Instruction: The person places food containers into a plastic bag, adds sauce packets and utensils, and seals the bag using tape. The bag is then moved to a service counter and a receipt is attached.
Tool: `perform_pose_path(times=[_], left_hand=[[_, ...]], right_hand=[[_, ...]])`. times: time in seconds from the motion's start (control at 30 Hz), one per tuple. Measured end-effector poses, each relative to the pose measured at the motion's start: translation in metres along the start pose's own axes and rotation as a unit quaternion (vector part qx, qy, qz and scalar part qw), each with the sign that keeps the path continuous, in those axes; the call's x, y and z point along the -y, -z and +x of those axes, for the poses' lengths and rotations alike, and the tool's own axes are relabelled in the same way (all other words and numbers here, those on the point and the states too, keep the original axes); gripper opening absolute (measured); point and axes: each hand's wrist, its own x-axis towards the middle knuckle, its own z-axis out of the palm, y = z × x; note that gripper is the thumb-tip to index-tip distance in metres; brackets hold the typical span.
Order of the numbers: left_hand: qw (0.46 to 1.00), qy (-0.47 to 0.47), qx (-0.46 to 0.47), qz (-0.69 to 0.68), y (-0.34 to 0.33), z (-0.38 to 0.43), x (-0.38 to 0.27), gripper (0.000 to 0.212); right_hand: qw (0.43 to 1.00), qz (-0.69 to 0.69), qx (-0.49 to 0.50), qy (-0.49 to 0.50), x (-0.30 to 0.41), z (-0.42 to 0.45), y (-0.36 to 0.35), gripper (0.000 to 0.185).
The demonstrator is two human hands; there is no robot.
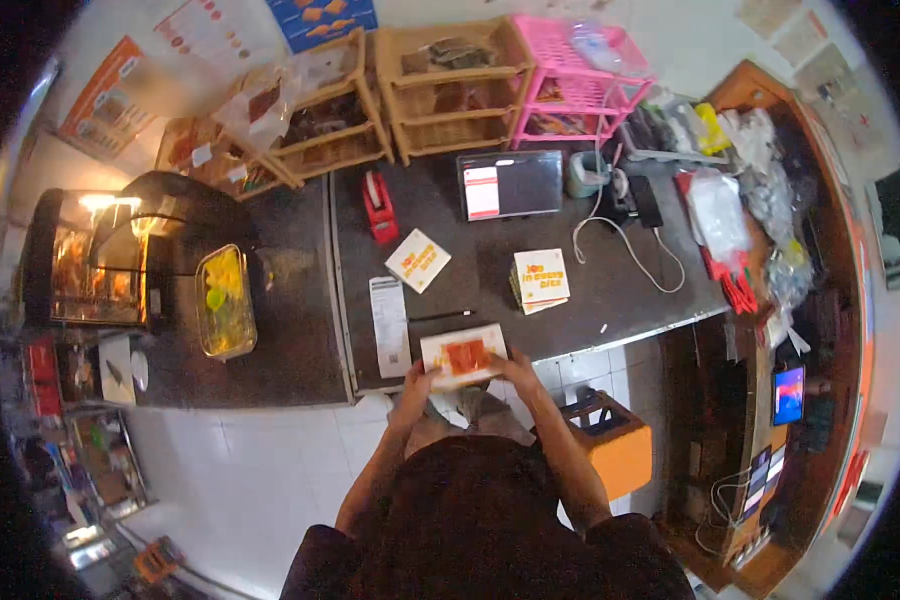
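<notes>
At the counter's front edge, a white printed cardboard box (pixel 433 351) is held between my left hand (pixel 417 384) and my right hand (pixel 516 369). On top of it lies a small red-orange packet (pixel 468 358), near my right thumb. Beyond my left hand is a long paper slip (pixel 389 327) with print, beside a thin black pen-like stick (pixel 439 316). Another printed box (pixel 418 260) sits turned at an angle near a red tape dispenser (pixel 379 206). To the right, several similar boxes are stacked, the top one (pixel 541 277) showing yellow and red lettering.
A tablet (pixel 511 185) and a white cable (pixel 630 247) lie toward the back of the dark counter (pixel 465 270). Tan and pink racks (pixel 457 77) line the wall. At left stand a clear tub with yellow contents (pixel 226 301) and a lit display case (pixel 94 262). An orange box-like bag (pixel 621 454) is below, right.
</notes>
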Motion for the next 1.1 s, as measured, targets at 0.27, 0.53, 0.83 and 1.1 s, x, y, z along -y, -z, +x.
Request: perform_pose_path(times=[0.27, 0.53, 0.83, 1.1], left_hand=[[0.886, -0.211, -0.251, 0.329, 0.006, -0.033, -0.029, 0.069], [0.916, -0.242, -0.2, 0.248, -0.034, 0.044, -0.107, 0.034], [0.889, -0.195, -0.328, 0.254, -0.04, 0.327, -0.041, 0.054], [0.919, -0.133, -0.366, 0.059, -0.08, 0.352, -0.03, 0.036]], right_hand=[[0.843, -0.484, -0.189, 0.136, 0.034, -0.082, -0.007, 0.056], [0.94, -0.133, -0.314, 0.001, 0.043, -0.162, 0.11, 0.031], [0.946, -0.309, -0.085, 0.044, 0.112, -0.083, 0.228, 0.04], [0.914, -0.313, -0.247, -0.081, 0.174, -0.15, 0.377, 0.036]])
